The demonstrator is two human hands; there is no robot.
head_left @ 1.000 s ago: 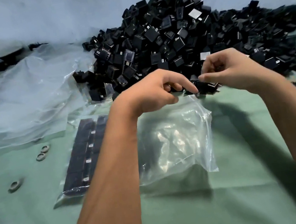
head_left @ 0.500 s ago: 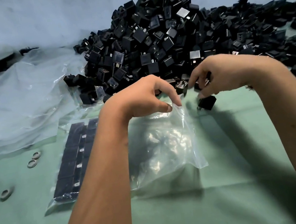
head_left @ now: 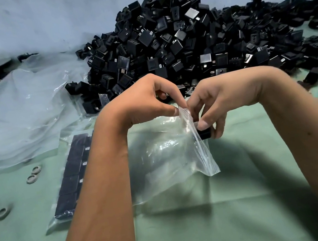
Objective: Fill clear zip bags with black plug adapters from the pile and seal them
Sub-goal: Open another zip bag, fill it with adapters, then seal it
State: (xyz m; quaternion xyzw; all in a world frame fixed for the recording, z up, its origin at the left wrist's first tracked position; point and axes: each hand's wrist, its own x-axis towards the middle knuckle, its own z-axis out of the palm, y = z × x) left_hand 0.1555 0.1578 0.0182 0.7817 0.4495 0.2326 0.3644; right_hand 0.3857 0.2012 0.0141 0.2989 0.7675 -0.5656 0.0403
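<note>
Fingers [head_left: 203, 123] of R hand [head_left: 223, 98] grip adapter [head_left: 204, 133] at bag [head_left: 169, 156].

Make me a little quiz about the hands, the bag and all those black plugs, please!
1. True or false: the clear zip bag is already packed full of adapters.
2. Which hand grips a black plug adapter?
A. left hand
B. right hand
3. Fill in: the filled bag lies on a ____ cloth.

Key: 1 false; 2 B; 3 green.
</note>
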